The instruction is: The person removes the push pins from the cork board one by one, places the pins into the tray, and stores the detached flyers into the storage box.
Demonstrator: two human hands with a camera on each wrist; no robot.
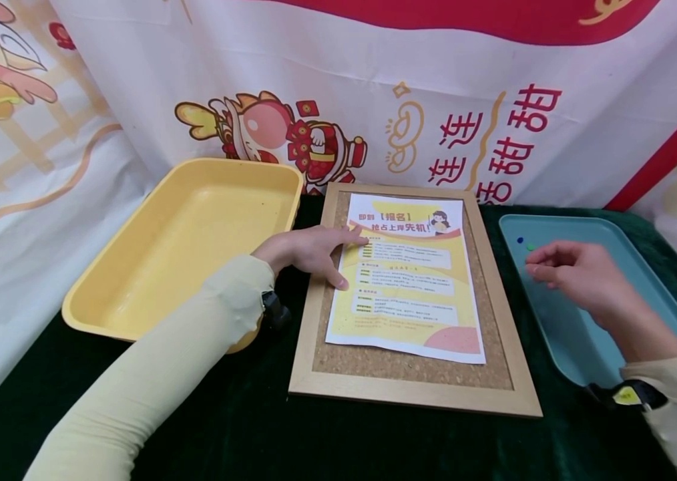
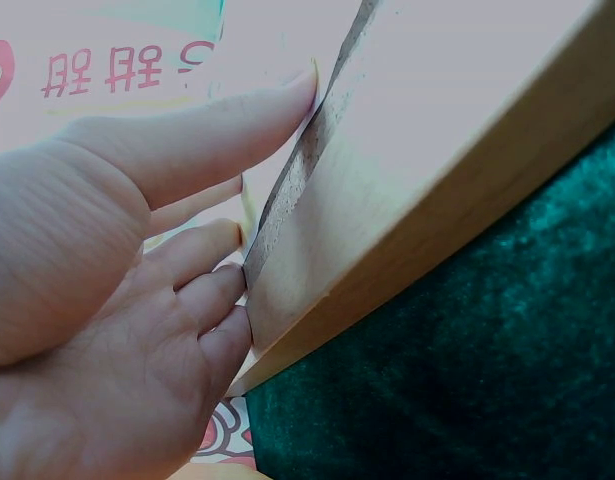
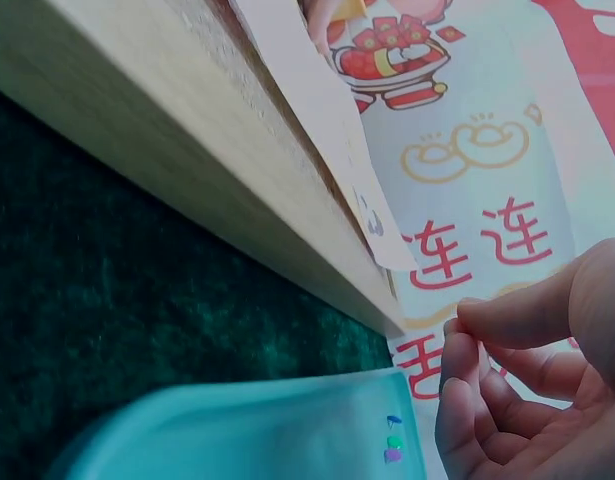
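Note:
My left hand (image 1: pixel 316 250) rests with spread fingers on the left edge of a yellow and white printed sheet (image 1: pixel 404 321). The sheet lies on a cork board (image 1: pixel 413 374) with a wooden frame. In the left wrist view, the thumb (image 2: pixel 257 120) and fingers touch the paper's edge. My right hand (image 1: pixel 585 274) is above the blue tray (image 1: pixel 579 361), its thumb and index fingertips together and the other fingers curled. I cannot tell whether something tiny is between those fingertips. Near them in the tray lie small blue (image 3: pixel 393 420), green (image 3: pixel 394 442) and purple (image 3: pixel 392 456) pieces.
A yellow tub (image 1: pixel 152 267) stands left of the board, under the left forearm. Dark green cloth (image 1: pixel 242 427) covers the table. Behind it hangs a white and red printed curtain (image 1: pixel 338 80). Each wrist wears a black strap.

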